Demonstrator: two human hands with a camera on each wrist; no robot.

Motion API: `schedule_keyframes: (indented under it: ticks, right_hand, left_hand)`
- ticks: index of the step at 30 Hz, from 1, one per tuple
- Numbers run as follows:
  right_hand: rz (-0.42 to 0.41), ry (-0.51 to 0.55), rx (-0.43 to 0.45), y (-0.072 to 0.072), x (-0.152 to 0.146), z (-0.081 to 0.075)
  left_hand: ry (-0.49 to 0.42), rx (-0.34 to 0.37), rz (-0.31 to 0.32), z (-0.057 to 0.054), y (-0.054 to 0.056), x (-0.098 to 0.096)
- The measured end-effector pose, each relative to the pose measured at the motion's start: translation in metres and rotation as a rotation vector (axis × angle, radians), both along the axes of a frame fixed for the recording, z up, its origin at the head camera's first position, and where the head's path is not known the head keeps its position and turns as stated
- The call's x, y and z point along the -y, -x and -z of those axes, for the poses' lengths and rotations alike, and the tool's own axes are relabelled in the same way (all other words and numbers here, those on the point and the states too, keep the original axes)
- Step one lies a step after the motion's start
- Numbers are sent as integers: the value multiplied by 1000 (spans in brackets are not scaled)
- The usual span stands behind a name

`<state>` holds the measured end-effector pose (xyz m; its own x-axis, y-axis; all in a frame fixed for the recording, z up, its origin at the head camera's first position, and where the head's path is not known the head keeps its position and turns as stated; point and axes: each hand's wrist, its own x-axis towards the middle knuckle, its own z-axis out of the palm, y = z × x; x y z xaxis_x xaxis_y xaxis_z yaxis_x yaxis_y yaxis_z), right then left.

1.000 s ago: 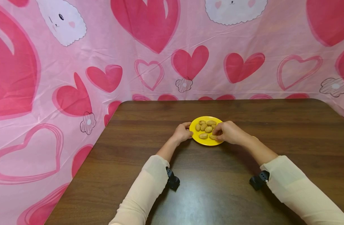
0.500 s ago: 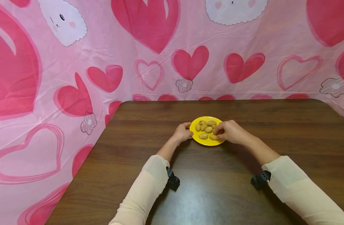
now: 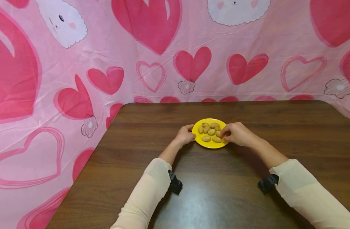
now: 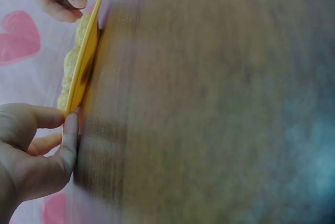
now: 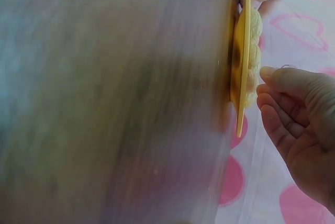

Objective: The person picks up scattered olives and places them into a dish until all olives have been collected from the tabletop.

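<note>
A round yellow plate (image 3: 198, 140) sits on the table, bearing several tan, oval nuts (image 3: 211, 132) that look like peanuts in their shells. At the plate's left rim, my left hand (image 3: 184, 135) pinches the edge between thumb and fingers; the left wrist view shows this left hand (image 4: 42, 153) with the thumb beneath the rim. My right hand (image 3: 239, 135) hovers over the right rim, fingertips beside the rightmost nuts. In the right wrist view the right hand (image 5: 303, 124) has loosely bent fingers, and nothing shows between them. Part of one nut is hidden behind its fingertips.
The dark brown wooden table (image 3: 209, 197) spreads around the plate. Behind it hangs a pink cloth (image 3: 160, 79) with red hearts, also running down the left side. Black wrist cameras (image 3: 175, 183) sit on both forearms.
My right hand has drawn back slightly to the right, away from the front right nut, which now shows whole. The left hand and the plate stay in place.
</note>
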<state>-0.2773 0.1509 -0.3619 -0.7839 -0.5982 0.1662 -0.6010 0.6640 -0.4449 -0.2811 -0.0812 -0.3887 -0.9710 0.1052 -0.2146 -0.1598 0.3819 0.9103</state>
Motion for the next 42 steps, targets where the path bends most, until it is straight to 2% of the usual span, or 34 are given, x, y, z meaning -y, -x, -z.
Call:
schedule_keyframes:
  ticks: [11,42]
  right_hand:
    - [21,-7,-27,-2,-16,-4]
    - [178,-56,16,-9,-75,-12]
  left_hand:
    - [-8,-5,1,0,1,0]
    - [-21,-8,0,1,1,0]
